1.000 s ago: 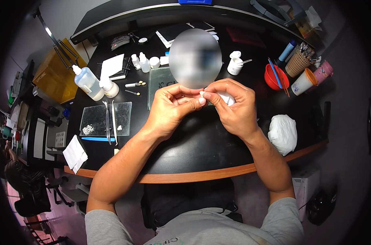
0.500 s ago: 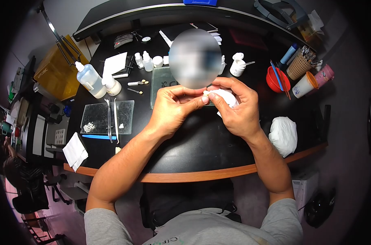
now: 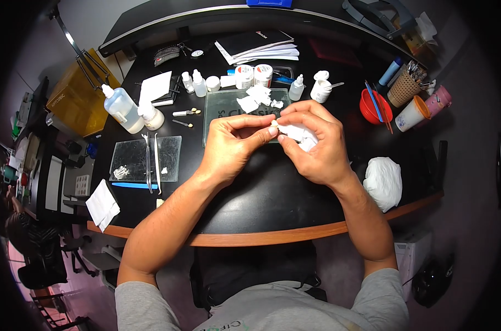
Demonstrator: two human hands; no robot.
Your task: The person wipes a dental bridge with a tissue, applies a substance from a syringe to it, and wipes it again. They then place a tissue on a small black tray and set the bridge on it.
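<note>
Fingertips of my left hand (image 3: 234, 144) pinch a small whitish piece (image 3: 274, 126), too small to make out clearly. My right hand (image 3: 315, 142) is closed around a crumpled white tissue (image 3: 301, 134), its thumb and index finger close to the same piece. Both hands are raised over the near edge of a glass slab (image 3: 213, 113) with dark lettering. Crumpled white paper (image 3: 257, 98) lies on that slab, just beyond my fingers.
Two white jars (image 3: 244, 77) and dropper bottles (image 3: 297, 87) stand behind the slab. Left are a large bottle (image 3: 122, 107) and a glass plate (image 3: 135, 150) with tools. Right are a red bowl (image 3: 374, 113), cups and a white bag (image 3: 383, 183). A person sits far left.
A round blur over the slab and jars is gone, so the paper and jars now show. My right fingers have shifted slightly left and the small piece shows a little more.
</note>
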